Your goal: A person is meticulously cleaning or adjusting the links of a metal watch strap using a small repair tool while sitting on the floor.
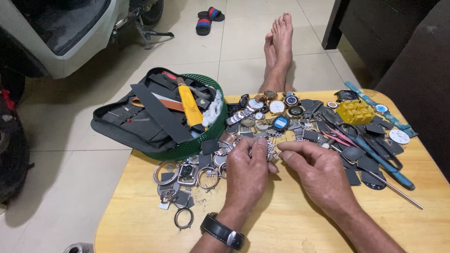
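My left hand (246,171) and my right hand (315,171) meet over a low wooden table (281,225). Between the fingertips of both hands is a small metal watch bracelet piece (271,151); the left hand pinches it and the right hand's fingers touch it from the right. A black-strapped wristwatch (222,231) is on my left wrist. Just beyond the hands lies a heap of watch faces and metal bands (272,117). Empty watch cases and bezel rings (187,178) lie left of my left hand.
A green mesh basket (206,136) holds a black tool pouch (131,122) and a yellow-handled tool (191,105). A yellow plastic holder (355,111), dark dial pieces, pliers and a thin metal rod (393,189) lie right. A person's bare feet (279,47) rest beyond the table.
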